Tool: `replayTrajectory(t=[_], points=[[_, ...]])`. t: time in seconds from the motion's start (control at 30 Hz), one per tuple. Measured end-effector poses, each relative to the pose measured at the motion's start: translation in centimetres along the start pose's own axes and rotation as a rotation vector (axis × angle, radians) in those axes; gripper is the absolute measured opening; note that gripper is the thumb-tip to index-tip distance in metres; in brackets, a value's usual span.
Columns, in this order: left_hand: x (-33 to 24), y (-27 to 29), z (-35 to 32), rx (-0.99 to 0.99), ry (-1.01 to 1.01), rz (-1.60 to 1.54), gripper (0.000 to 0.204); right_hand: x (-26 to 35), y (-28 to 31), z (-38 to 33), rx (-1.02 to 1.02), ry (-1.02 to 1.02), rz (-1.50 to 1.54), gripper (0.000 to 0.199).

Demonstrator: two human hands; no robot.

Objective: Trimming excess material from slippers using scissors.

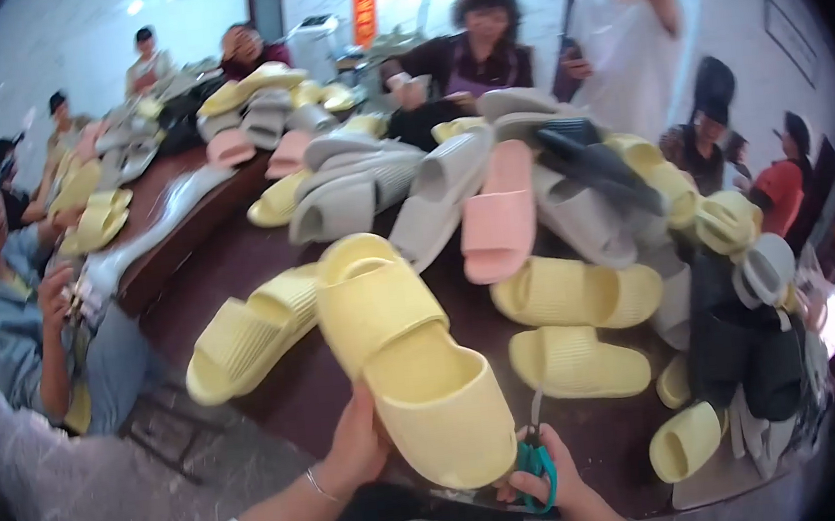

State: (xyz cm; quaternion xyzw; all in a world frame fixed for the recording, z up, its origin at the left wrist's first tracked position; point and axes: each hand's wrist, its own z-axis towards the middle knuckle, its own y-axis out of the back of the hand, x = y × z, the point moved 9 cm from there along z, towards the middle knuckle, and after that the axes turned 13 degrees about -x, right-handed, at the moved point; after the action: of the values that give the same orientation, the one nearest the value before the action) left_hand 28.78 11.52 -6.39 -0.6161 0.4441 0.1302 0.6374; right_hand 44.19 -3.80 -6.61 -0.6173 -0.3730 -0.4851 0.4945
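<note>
My left hand [356,439] is closed on the side of a pair of pale yellow slippers [442,409], held up over the near edge of the table with one overlapping the other. In my right hand [547,459] is a pair of scissors [535,465] with teal handles, its blades pointing away from me beside the slippers' lower right edge. To the left, another yellow ribbed pair [254,336] lies on the table. Two yellow ribbed slippers [580,360] rest on the right, just beyond the scissors.
A heap of grey slippers [441,188], with a pink slipper [498,212] among them, covers the table's far middle. Dark slippers [759,358] and a yellow one [688,440] lie at the right edge. A person [29,298] sits at left; others work around the dark red table [292,418].
</note>
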Motion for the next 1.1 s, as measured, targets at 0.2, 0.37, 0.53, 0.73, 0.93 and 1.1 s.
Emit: replayTrajectory(t=[0.2,0.37,0.53,0.73,0.93,1.1], points=[[-4.8,5.9,-0.4,-0.162,-0.05,0.446,0.044,-1.4,-2.0,0.4,0.079,-0.12,-0.124,0.049],[-13.8,6.9,-4.3,-0.418,-0.951,1.108,0.043,-2.0,-2.7,2.0,-0.092,-0.146,-0.102,0.048],[-18.0,5.5,-6.8,-0.692,-1.435,1.769,0.049,-1.6,-4.9,5.5,-0.238,0.046,-0.274,0.048],[-19.0,11.4,-5.8,-0.719,-1.241,1.596,0.045,-3.1,-11.3,11.3,-0.257,-0.028,-0.139,0.052],[-20.4,15.6,-5.3,-0.687,-1.184,1.266,0.029,-4.3,-17.9,17.3,-0.227,0.18,-0.391,0.059],[-23.0,21.2,-3.3,-0.708,-1.24,1.065,0.026,-4.8,-23.5,21.8,-0.268,0.293,-0.482,0.059]])
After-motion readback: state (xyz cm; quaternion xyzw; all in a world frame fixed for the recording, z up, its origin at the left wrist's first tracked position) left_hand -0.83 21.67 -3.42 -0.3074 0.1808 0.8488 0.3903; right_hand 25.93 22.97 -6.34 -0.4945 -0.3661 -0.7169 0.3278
